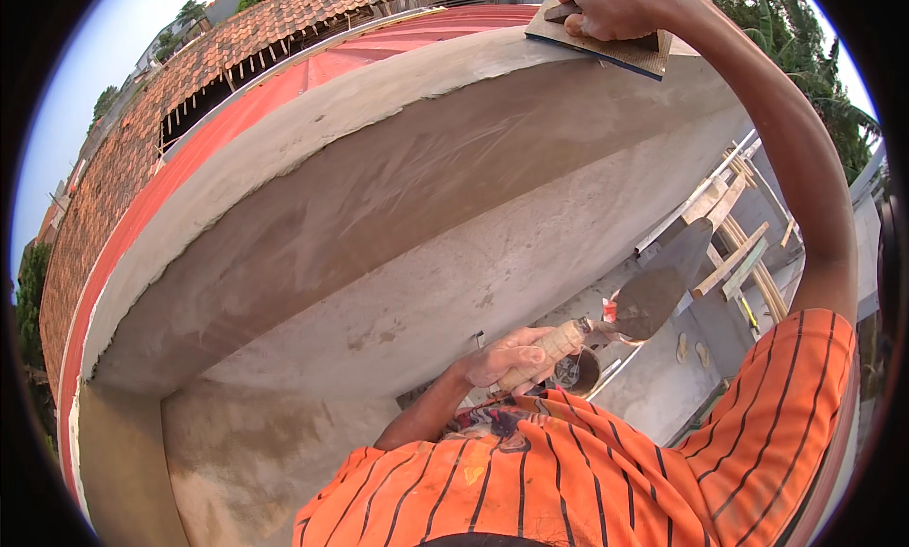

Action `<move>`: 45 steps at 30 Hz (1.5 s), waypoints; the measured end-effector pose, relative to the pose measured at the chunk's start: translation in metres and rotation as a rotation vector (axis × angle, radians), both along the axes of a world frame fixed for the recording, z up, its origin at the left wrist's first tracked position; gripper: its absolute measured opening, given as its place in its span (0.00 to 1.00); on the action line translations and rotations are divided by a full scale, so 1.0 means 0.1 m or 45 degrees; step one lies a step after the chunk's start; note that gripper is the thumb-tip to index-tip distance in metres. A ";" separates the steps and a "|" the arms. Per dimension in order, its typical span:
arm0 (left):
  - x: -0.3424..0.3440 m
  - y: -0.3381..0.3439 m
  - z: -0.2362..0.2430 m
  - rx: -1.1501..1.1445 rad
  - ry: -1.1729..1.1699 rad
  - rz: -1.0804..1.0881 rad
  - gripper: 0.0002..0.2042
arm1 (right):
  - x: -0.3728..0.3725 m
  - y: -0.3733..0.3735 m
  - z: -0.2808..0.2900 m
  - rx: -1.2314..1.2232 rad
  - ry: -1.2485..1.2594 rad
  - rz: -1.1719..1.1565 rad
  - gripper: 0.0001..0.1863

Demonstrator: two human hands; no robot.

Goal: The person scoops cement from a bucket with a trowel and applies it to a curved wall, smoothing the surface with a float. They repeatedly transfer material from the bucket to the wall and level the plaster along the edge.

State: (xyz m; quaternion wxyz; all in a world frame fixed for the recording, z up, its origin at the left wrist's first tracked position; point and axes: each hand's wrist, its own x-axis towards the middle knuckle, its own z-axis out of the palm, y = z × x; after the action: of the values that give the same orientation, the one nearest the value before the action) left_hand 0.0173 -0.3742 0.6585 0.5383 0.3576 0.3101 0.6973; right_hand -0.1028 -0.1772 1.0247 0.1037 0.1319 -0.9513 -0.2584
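Observation:
At the top, my right hand grips the handle of a flat rectangular float, which lies at the right end of the pale plastered ledge. Below that ledge runs a darker band of smoothed plaster. My left hand, lower and near my orange striped shirt, is closed around the pale wrapped handle of a trowel, whose grey blade points up to the right.
Red metal roofing and a tiled roof lie beyond the ledge. A pale wall drops below. Far down at the right are planks, a round bucket and sandals. Trees stand behind at the right.

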 end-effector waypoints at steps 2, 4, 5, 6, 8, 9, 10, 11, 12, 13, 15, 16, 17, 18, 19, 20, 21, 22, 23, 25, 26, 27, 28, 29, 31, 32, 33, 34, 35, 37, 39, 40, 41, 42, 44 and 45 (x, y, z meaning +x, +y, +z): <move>-0.02 -0.02 0.00 -0.025 0.020 -0.022 0.33 | -0.02 0.21 0.05 -0.027 0.048 -0.094 0.14; -0.02 -0.02 0.02 -0.037 0.016 -0.016 0.33 | -0.01 0.39 0.14 -0.115 0.087 -0.170 0.15; -0.02 -0.02 0.03 -0.031 0.018 -0.021 0.33 | 0.00 0.46 0.18 -0.168 0.047 -0.102 0.16; -0.02 0.00 0.03 -0.044 0.015 -0.022 0.33 | 0.03 0.53 0.21 -0.221 0.006 -0.032 0.17; -0.03 0.02 0.05 -0.052 0.017 -0.032 0.34 | 0.06 0.61 0.23 -0.401 -0.094 0.071 0.18; -0.03 0.04 0.06 -0.075 0.006 -0.044 0.34 | 0.08 0.64 0.23 -0.395 -0.171 0.117 0.18; -0.03 0.05 0.07 -0.097 -0.008 -0.054 0.35 | 0.07 0.65 0.20 -0.388 -0.250 0.166 0.17; -0.03 0.06 0.07 -0.116 -0.024 -0.060 0.36 | 0.07 0.67 0.18 -0.381 -0.329 0.217 0.17; -0.03 0.08 0.08 -0.118 -0.012 -0.052 0.36 | 0.02 0.66 0.12 -0.424 -0.302 0.189 0.16; -0.02 0.10 0.08 -0.120 -0.001 -0.041 0.36 | 0.00 0.69 0.09 -0.424 -0.284 0.220 0.15; -0.01 0.13 0.08 -0.128 0.004 -0.023 0.36 | -0.09 0.73 0.02 -0.420 -0.250 0.280 0.15; -0.01 0.14 0.08 -0.135 -0.002 -0.015 0.37 | -0.16 0.76 -0.01 -0.328 -0.165 0.290 0.13; -0.01 0.15 0.08 -0.142 -0.007 -0.008 0.37 | -0.22 0.79 -0.03 -0.297 -0.157 0.200 0.13; -0.01 0.16 0.07 -0.150 -0.005 -0.008 0.37 | -0.28 0.83 -0.04 -0.268 -0.151 0.108 0.13; -0.01 0.16 0.07 -0.157 -0.001 -0.007 0.37 | -0.33 0.86 -0.05 -0.237 -0.142 0.017 0.13; -0.02 0.15 0.07 -0.169 0.004 0.001 0.37 | -0.38 0.89 -0.04 -0.217 -0.085 -0.009 0.13; -0.01 0.13 0.07 -0.163 0.009 0.015 0.36 | -0.41 0.92 -0.03 -0.198 -0.027 -0.037 0.13; -0.01 0.12 0.07 -0.159 0.010 0.026 0.36 | -0.43 0.95 0.00 -0.177 0.030 -0.072 0.13; 0.01 0.11 0.06 -0.155 0.004 0.031 0.36 | -0.43 0.97 0.01 -0.154 0.081 -0.112 0.13; 0.03 0.06 0.05 -0.151 -0.022 0.061 0.36 | -0.40 0.99 0.06 -0.271 0.020 0.050 0.14; 0.03 0.05 0.05 -0.145 -0.037 0.081 0.36 | -0.36 0.99 0.08 -0.330 -0.026 0.080 0.15; 0.03 0.05 0.05 -0.153 -0.030 0.092 0.36 | -0.32 0.99 0.08 -0.392 -0.070 0.111 0.15; 0.03 0.04 0.05 -0.164 -0.021 0.101 0.36 | -0.28 0.97 0.08 -0.374 -0.152 0.206 0.17; 0.02 0.04 0.05 -0.167 -0.012 0.110 0.36 | -0.25 0.97 0.07 -0.374 -0.176 0.208 0.16; -0.01 0.06 0.06 -0.174 -0.002 0.080 0.36 | -0.21 0.98 0.03 -0.377 -0.219 0.204 0.15; -0.04 0.07 0.07 -0.170 0.006 0.068 0.36 | -0.21 0.99 0.01 -0.375 -0.236 0.203 0.15; -0.05 0.08 0.07 -0.168 0.007 0.059 0.36 | -0.22 1.02 0.00 -0.341 -0.209 0.060 0.15; -0.05 0.09 0.08 -0.165 0.005 0.052 0.36 | -0.23 1.05 -0.03 -0.304 -0.181 -0.083 0.15; -0.05 0.09 0.08 -0.168 0.004 0.040 0.36 | -0.25 1.09 -0.02 -0.269 -0.154 -0.227 0.15; -0.04 0.10 0.07 -0.169 0.002 0.048 0.36 | -0.29 1.17 -0.02 -0.180 -0.051 -0.095 0.15; -0.01 0.09 0.06 -0.165 0.000 0.066 0.36 | -0.29 1.23 0.01 -0.147 0.011 -0.165 0.14; 0.01 0.09 0.05 -0.157 0.003 0.078 0.36 | -0.28 1.25 0.04 -0.099 0.056 -0.206 0.14; 0.02 0.10 0.04 -0.150 0.004 0.092 0.36 | -0.26 1.27 0.07 -0.208 0.022 -0.167 0.15; 0.03 0.09 0.04 -0.149 -0.018 0.088 0.36 | -0.24 1.28 0.09 -0.318 -0.011 -0.126 0.15; 0.04 0.07 0.03 -0.141 -0.055 0.092 0.36 | -0.21 1.29 0.10 -0.376 -0.093 -0.007 0.17; 0.04 0.07 0.03 -0.133 -0.068 0.090 0.36 | -0.20 1.29 0.09 -0.316 -0.120 0.080 0.17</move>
State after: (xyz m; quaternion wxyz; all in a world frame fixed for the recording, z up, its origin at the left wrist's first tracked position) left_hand 0.0210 -0.3668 0.6616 0.5394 0.2992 0.3439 0.7079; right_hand -0.1229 -0.0482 1.0336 0.0824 0.1598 -0.9752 -0.1290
